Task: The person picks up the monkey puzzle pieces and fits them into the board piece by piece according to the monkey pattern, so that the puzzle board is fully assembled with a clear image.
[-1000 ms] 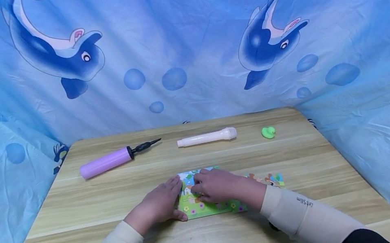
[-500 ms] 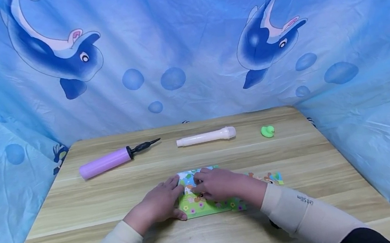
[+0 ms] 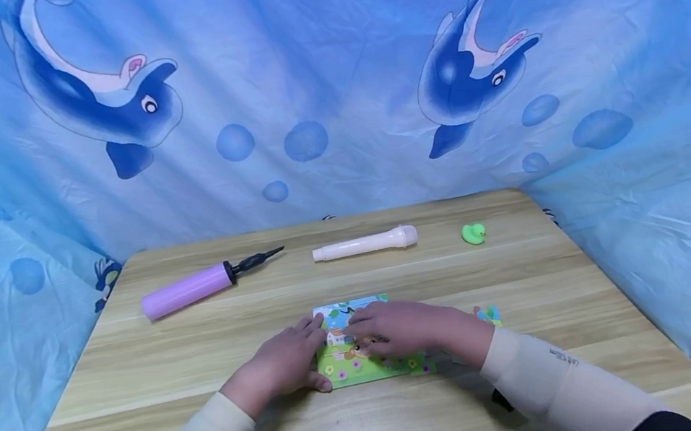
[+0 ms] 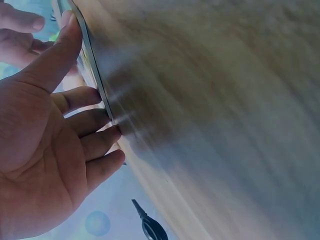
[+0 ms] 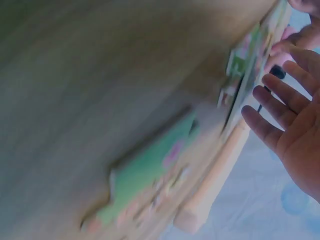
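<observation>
A jigsaw puzzle board (image 3: 366, 374) with a printed meadow, flowers and a small house lies flat on the table. My left hand (image 3: 286, 361) rests at its left side, with the thumb by the near corner. The left wrist view shows fingertips of this hand (image 4: 50, 120) touching the board's edge (image 4: 95, 62). Over the board's middle and right hovers my right hand (image 3: 399, 326), its fingers extended. In the right wrist view this hand (image 5: 295, 120) holds nothing. A loose puzzle piece (image 5: 150, 165) lies to the right of the board; my right wrist partly hides it in the head view.
Along the back of the wooden table (image 3: 163, 374) lie a purple hand pump (image 3: 188, 291) with a black nozzle, a pale pink toy microphone (image 3: 365, 243) and a green toy duck (image 3: 474, 233). A blue dolphin curtain (image 3: 326, 65) hangs behind the table and at its sides.
My right hand has shifted to the right and its curled fingers have straightened, exposing more of the picture. The left hand stays at the board's left side.
</observation>
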`<state>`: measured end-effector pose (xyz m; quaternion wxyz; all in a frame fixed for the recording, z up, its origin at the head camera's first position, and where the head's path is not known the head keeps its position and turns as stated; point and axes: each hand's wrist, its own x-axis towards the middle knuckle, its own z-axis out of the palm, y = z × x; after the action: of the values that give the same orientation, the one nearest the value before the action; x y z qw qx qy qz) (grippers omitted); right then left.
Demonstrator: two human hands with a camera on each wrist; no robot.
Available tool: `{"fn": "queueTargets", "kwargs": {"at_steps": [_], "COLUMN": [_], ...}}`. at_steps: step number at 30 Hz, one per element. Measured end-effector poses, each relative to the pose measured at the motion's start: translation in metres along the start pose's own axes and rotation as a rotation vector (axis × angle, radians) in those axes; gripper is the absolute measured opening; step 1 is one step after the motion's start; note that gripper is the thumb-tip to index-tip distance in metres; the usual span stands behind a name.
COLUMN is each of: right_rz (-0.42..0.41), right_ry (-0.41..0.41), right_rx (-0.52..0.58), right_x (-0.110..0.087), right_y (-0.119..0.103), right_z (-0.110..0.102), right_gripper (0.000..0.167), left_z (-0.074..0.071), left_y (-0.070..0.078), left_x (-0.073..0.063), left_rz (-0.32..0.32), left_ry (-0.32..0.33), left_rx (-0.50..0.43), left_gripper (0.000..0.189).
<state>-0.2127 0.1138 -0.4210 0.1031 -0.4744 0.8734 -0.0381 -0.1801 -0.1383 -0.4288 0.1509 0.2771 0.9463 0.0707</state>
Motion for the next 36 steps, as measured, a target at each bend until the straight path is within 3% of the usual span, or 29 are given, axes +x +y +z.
{"fn": "queueTargets", "kwargs": {"at_steps": [5, 14, 19, 24, 29, 33, 36], "right_rz": [0.095, 0.226, 0.373, 0.442, 0.468, 0.446, 0.441], "right_ry": [0.013, 0.145, 0.111, 0.052, 0.001, -0.010, -0.006], "right_rx": [0.062, 0.084, 0.131, 0.160, 0.194, 0.161, 0.144], "right_x": [-0.018, -0.061, -0.082, -0.094, -0.098, -0.097, -0.096], "right_y": [0.011, 0.046, 0.061, 0.070, 0.073, 0.071, 0.069], "right_z": [-0.009, -0.017, -0.015, -0.007, 0.003, 0.004, 0.003], "right_gripper": [0.047, 0.043, 0.046, 0.041, 0.037, 0.042, 0.036], "left_z": [0.000, -0.001, -0.002, -0.002, -0.002, -0.002, -0.002], "left_y": [0.001, 0.002, 0.002, 0.002, 0.002, 0.003, 0.002], "left_x": [0.000, 0.000, 0.000, 0.000, 0.000, 0.000, 0.000], "left_rz": [-0.020, -0.023, -0.018, -0.025, -0.028, -0.029, -0.032], "left_ry": [-0.008, -0.013, -0.012, -0.015, -0.023, -0.021, -0.022], "left_rx": [-0.016, -0.027, -0.028, -0.035, -0.043, -0.049, -0.048], "left_gripper": [0.080, 0.081, 0.080, 0.080, 0.082, 0.083, 0.084]}}
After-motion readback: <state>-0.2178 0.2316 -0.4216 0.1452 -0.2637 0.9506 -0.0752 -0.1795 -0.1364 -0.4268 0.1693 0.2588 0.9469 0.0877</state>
